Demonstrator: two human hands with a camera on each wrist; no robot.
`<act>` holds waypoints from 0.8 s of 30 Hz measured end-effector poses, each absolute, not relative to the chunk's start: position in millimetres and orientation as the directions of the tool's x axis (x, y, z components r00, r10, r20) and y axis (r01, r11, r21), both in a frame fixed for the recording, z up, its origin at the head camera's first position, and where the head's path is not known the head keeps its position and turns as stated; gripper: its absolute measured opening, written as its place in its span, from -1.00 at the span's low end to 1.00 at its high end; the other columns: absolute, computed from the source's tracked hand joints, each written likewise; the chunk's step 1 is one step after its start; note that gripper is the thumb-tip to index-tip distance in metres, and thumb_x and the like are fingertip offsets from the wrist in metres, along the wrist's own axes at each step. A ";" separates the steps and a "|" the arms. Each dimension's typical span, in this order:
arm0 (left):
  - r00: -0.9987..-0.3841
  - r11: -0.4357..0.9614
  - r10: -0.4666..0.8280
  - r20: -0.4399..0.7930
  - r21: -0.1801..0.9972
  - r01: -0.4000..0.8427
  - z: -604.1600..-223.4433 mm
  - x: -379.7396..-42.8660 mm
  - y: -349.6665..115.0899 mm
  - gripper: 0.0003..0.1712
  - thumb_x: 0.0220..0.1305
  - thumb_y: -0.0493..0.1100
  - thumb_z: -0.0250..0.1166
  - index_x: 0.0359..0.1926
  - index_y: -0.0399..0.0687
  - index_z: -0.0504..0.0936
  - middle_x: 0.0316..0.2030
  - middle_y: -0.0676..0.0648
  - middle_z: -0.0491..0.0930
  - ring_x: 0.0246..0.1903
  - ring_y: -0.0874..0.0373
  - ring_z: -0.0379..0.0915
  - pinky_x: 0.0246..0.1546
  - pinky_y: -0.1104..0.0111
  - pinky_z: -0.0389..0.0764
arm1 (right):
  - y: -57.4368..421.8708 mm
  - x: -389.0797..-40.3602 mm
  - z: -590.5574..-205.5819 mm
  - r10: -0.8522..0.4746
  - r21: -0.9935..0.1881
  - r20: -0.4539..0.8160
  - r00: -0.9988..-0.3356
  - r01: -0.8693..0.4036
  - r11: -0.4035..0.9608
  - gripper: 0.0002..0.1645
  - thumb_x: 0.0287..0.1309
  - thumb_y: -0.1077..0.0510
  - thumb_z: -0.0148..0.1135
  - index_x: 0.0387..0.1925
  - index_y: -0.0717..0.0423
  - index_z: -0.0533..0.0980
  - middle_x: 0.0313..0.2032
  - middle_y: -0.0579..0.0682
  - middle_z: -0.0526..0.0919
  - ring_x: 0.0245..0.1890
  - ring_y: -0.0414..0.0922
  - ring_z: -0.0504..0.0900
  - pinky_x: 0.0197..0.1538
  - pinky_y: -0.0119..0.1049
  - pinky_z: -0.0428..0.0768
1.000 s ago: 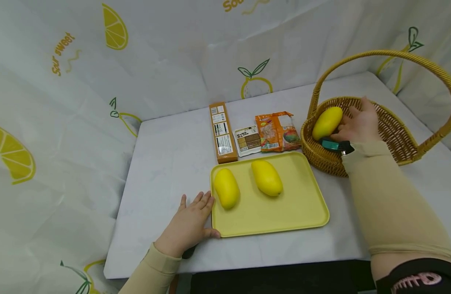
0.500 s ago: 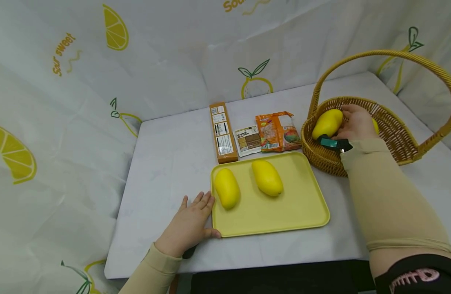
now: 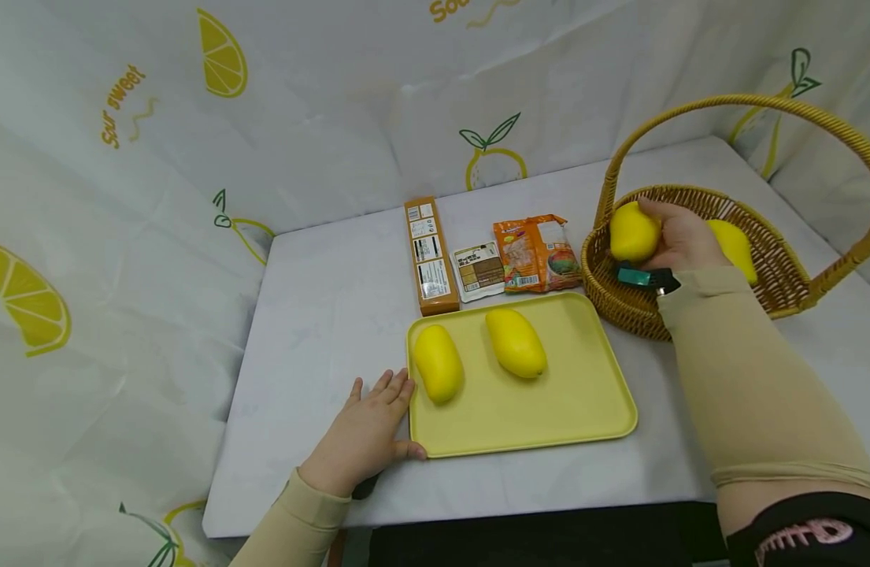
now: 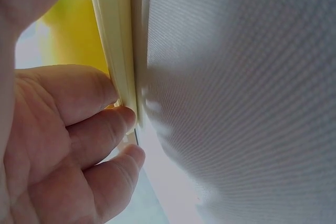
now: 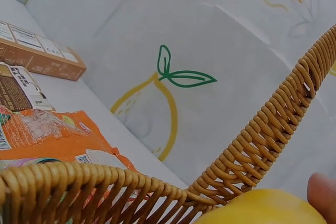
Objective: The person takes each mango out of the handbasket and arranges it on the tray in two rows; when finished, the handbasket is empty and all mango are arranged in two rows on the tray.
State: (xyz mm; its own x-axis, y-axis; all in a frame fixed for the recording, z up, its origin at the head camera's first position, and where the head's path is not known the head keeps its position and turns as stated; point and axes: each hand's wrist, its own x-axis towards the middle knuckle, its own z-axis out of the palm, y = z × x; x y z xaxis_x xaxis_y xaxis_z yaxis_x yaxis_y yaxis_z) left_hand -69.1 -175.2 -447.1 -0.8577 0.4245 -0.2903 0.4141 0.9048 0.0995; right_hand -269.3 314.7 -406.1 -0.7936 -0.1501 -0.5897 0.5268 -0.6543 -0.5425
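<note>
In the head view, my right hand [image 3: 686,239] grips a yellow mango [image 3: 634,233] at the left side of the wicker basket [image 3: 622,313]. The same mango [image 5: 268,209] shows at the bottom of the right wrist view, a fingertip against it. Behind my right wrist, a second mango [image 3: 735,250] lies in the basket, partly covered. My left hand [image 3: 361,435] rests at the left edge of the pale yellow tray [image 3: 548,413], fingers extended; the left wrist view has its fingertips at the tray's rim [image 4: 116,35]. Two mangoes, left [image 3: 438,364] and right [image 3: 516,343], lie on the tray.
Beyond the tray, a long brown box [image 3: 431,256], a small white-and-brown packet [image 3: 479,272] and an orange bag [image 3: 536,253] lie side by side. The basket's tall handle [image 3: 739,102] arches over my right hand. A patterned curtain [image 3: 335,102] hangs behind the white table [image 3: 307,315].
My right hand has closed around the left mango in the basket and turned it. The second mango has come into view behind the wrist. My left hand has stayed still.
</note>
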 end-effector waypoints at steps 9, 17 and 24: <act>-0.856 0.903 0.430 -0.286 0.106 0.417 -450.6 -69.2 -175.2 0.30 0.16 0.49 0.52 0.67 -0.22 0.35 0.69 -0.21 0.27 0.68 -0.21 0.19 0.57 -0.47 0.17 | 316.9 -267.9 -406.3 -0.215 -0.526 -0.552 -0.805 0.537 -0.660 -0.77 0.61 -0.01 0.25 0.16 -0.18 0.48 -0.07 -0.07 0.62 -0.05 -0.07 0.65 -0.19 0.14 0.80; -0.856 0.904 0.425 -0.294 0.089 0.418 -450.0 -69.9 -174.7 0.30 0.17 0.50 0.51 0.67 -0.21 0.35 0.69 -0.21 0.27 0.69 -0.21 0.18 0.56 -0.48 0.15 | 318.8 -258.4 -400.2 -0.323 -0.331 -0.481 -0.815 0.510 -0.794 -0.80 0.64 0.06 0.25 0.17 -0.11 0.51 0.05 0.10 0.63 0.00 0.24 0.71 0.03 0.31 0.76; -0.855 0.902 0.428 -0.293 0.075 0.426 -449.0 -69.8 -175.2 0.31 0.16 0.51 0.51 0.67 -0.21 0.35 0.69 -0.21 0.27 0.69 -0.20 0.18 0.56 -0.49 0.15 | 306.9 -234.6 -395.8 -0.320 -0.247 -0.369 -0.872 0.424 -0.871 -0.67 0.64 0.13 0.24 0.31 -0.04 0.52 0.18 0.14 0.65 0.09 0.37 0.76 0.15 0.37 0.71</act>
State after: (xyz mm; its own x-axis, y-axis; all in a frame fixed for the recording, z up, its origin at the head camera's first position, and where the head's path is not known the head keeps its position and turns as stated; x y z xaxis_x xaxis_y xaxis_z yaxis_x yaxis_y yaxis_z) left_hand -69.8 -175.2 -449.0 -0.8551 0.4277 -0.2929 0.4255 0.9019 0.0746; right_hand -234.6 306.9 -395.8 -0.8725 -0.3200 -0.3694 0.4242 -0.8711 -0.2474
